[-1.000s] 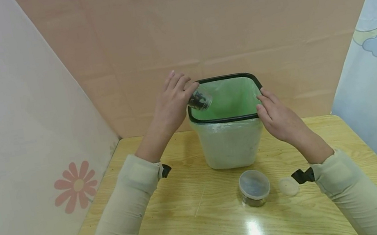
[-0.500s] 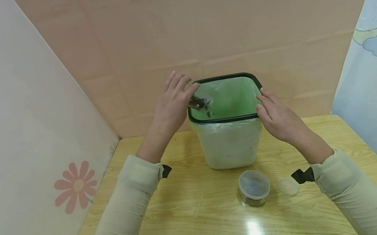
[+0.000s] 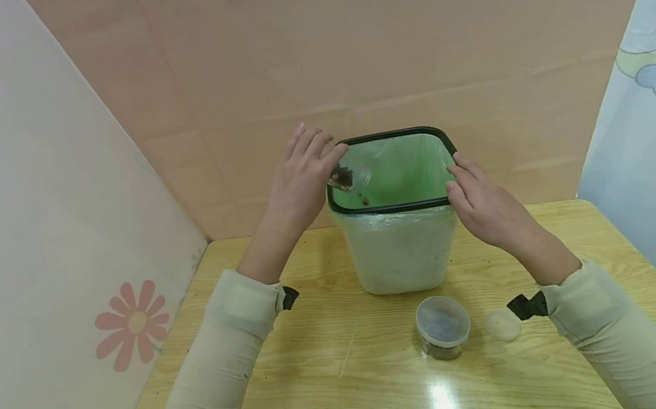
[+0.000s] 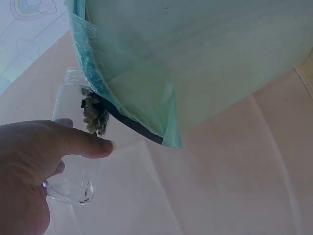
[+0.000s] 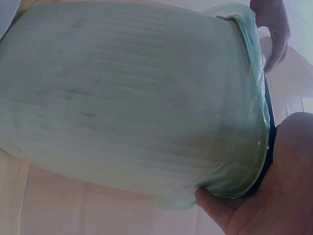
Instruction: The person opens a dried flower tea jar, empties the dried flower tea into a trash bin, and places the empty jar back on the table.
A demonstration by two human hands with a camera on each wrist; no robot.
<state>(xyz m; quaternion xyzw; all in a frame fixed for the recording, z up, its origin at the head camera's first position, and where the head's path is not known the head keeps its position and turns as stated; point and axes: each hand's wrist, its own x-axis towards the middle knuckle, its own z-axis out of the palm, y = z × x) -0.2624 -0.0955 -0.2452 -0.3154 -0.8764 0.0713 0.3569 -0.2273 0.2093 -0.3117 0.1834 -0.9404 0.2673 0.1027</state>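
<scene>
My left hand (image 3: 300,176) grips a clear jar (image 4: 78,169) tilted mouth-down over the left rim of a trash bin (image 3: 400,254). Inside the jar, a clump of dark and tan bits (image 4: 95,112) lies near the mouth, with a few specks at its base. Below the mouth, a small brown bit (image 3: 364,200) shows against the green bag (image 3: 403,166) lining the bin. My right hand (image 3: 488,207) holds the bin's right rim, its thumb (image 5: 212,203) against the bag outside; its other fingers are hidden in the right wrist view.
In front of the bin stands a lidded clear tub (image 3: 443,326), with a round translucent lid (image 3: 503,324) lying to its right. A thin pale strip (image 3: 348,353) and small crumbs lie on the wooden table (image 3: 308,396). Walls rise behind and at both sides.
The dark contents have slid and tumbled inside the jar, and bits have dropped from its mouth into the bin. Both hands stay nearly where they were.
</scene>
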